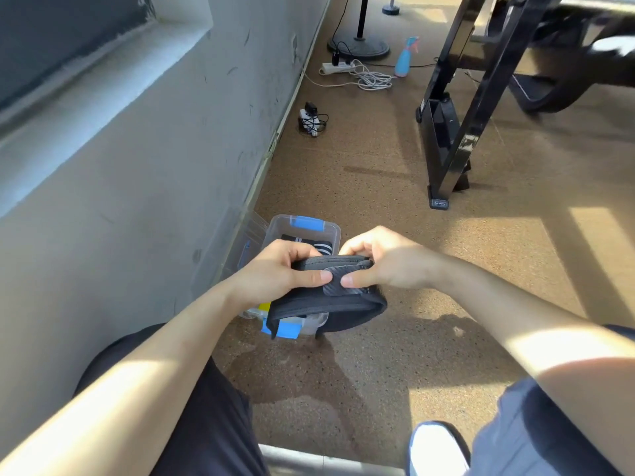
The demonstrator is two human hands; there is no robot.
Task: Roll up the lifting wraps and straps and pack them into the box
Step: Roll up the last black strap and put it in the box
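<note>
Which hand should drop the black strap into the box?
Probably the left hand: it grips the black strap directly over the box. The right hand pinches the strap just past the box's rim.

We hold the strap (326,302) between our left hand (280,274) and right hand (383,261), just above the box (309,224) on the floor (343,173) at 12 o'clock. A rolled wrap (321,248) lies inside it. The wall (137,201) runs from 9 to 11 o'clock, touching the box's left side, and the machine frame (457,132) stands at 1 o'clock, well behind.
</note>
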